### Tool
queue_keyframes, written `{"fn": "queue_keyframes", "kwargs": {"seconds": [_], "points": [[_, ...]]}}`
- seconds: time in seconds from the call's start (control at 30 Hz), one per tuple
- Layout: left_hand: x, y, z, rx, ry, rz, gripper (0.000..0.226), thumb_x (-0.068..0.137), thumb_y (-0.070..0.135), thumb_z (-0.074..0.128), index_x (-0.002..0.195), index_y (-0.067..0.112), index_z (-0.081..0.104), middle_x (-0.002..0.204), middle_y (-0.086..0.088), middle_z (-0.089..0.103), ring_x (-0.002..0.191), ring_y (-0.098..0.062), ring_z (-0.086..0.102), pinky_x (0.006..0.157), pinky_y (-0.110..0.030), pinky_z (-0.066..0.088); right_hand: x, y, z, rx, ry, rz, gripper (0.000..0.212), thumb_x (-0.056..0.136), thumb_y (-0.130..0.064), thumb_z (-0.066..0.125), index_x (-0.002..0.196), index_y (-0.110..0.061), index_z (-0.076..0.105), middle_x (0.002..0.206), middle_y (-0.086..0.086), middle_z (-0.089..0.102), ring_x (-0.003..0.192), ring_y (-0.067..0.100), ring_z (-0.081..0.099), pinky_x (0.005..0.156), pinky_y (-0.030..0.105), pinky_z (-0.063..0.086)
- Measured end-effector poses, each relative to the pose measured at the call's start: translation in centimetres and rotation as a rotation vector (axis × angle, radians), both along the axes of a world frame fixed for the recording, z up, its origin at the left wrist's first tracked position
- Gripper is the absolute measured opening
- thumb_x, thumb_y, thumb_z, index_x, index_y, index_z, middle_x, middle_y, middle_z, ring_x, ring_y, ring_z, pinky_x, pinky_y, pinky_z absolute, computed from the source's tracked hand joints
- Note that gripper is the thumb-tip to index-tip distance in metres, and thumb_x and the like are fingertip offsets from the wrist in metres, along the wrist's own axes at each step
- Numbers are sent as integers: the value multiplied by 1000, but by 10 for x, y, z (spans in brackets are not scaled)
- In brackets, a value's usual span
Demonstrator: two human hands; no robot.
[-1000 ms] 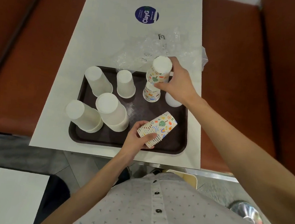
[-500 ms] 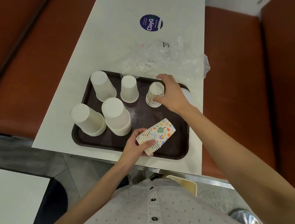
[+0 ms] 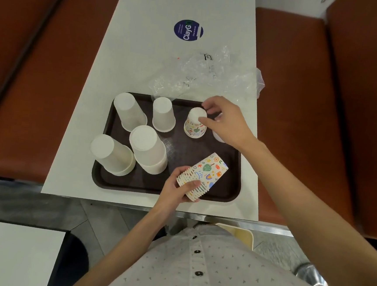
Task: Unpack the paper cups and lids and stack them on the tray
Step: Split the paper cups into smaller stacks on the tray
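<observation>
My left hand (image 3: 177, 188) is gripping a nested stack of printed paper cups (image 3: 206, 173) on its side, thumb curling over the ribbed band of rolled rims. The smooth walls are showing bright doodles of trees, flowers and raindrops. Below this grip, the dark brown rectangular plastic tray (image 3: 182, 145) is showing a faint diamond texture.

Beyond it, my right hand (image 3: 227, 123) is pinching the flat white base of a single printed paper cup (image 3: 194, 127), which is standing upside down on the tray. Something white and rounded (image 3: 217, 138) is hiding under that palm; I cannot tell what it is.

Left of both grips, four plain white tapered cup stacks (image 3: 148, 149) are standing mouth down. Past my right fingers, crinkled clear plastic wrapping (image 3: 211, 76) is lying on the pale table (image 3: 145, 48), with a round blue sticker (image 3: 188, 30) farther off.
</observation>
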State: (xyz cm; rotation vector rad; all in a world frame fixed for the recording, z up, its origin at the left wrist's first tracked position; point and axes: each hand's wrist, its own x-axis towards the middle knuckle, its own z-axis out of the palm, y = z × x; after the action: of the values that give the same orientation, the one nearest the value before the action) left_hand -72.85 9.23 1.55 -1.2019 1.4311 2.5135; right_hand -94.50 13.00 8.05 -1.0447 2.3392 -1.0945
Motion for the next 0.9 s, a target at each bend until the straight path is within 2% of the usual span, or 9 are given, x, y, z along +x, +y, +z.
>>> {"fn": "queue_keyframes", "kwargs": {"seconds": [0.07, 0.17, 0.27, 0.43, 0.57, 0.77, 0.9], "points": [[-2, 0, 2, 44, 29, 8, 45, 75, 12, 79, 114, 19, 57, 119, -12, 66, 101, -32, 70, 79, -51, 59, 10, 23, 7, -73, -125, -27, 20, 86, -18, 73, 104, -15, 67, 103, -3, 68, 90, 7, 64, 70, 17, 49], [-5, 0, 6, 99, 69, 18, 49, 69, 17, 75, 114, 18, 57, 120, -14, 66, 99, -32, 70, 73, -45, 61, 23, 59, 3, -96, -238, -79, 11, 89, -17, 70, 100, -14, 68, 99, -3, 69, 93, 8, 64, 76, 24, 51], [-9, -1, 8, 149, 104, 34, 50, 71, 16, 73, 117, 14, 55, 119, -14, 66, 96, -32, 70, 69, -41, 61, 29, 86, -8, -63, -375, -127, 10, 93, -15, 66, 103, -17, 68, 103, -3, 69, 98, 10, 63, 79, 28, 51], [-13, -2, 7, 176, 121, 17, 48, 71, 16, 72, 116, 14, 56, 111, -9, 70, 94, -30, 71, 69, -42, 62, 40, 102, -19, -48, -571, -138, 21, 94, -17, 64, 115, -19, 65, 107, -1, 68, 102, 13, 64, 69, 23, 53], [-14, -1, 6, 171, 119, 7, 48, 71, 15, 72, 116, 14, 56, 113, -10, 68, 94, -30, 71, 68, -41, 62, 44, 99, -20, -64, -633, -167, 28, 90, -16, 68, 117, -17, 62, 103, 0, 71, 100, 15, 67, 69, 30, 53], [-18, 0, 4, 138, 118, 2, 49, 73, 18, 72, 119, 14, 55, 119, -14, 66, 97, -31, 70, 72, -43, 61, 35, 95, -18, -68, -615, -211, 33, 86, -17, 73, 117, -14, 61, 98, -1, 75, 95, 14, 70, 65, 26, 54], [-20, -1, 3, 147, 105, 18, 46, 72, 19, 71, 116, 14, 55, 119, -14, 66, 96, -30, 70, 74, -44, 61, 21, 92, -7, -126, -560, -293, 32, 87, -14, 72, 117, -8, 62, 93, -1, 73, 84, 7, 68, 60, 24, 52]]}}
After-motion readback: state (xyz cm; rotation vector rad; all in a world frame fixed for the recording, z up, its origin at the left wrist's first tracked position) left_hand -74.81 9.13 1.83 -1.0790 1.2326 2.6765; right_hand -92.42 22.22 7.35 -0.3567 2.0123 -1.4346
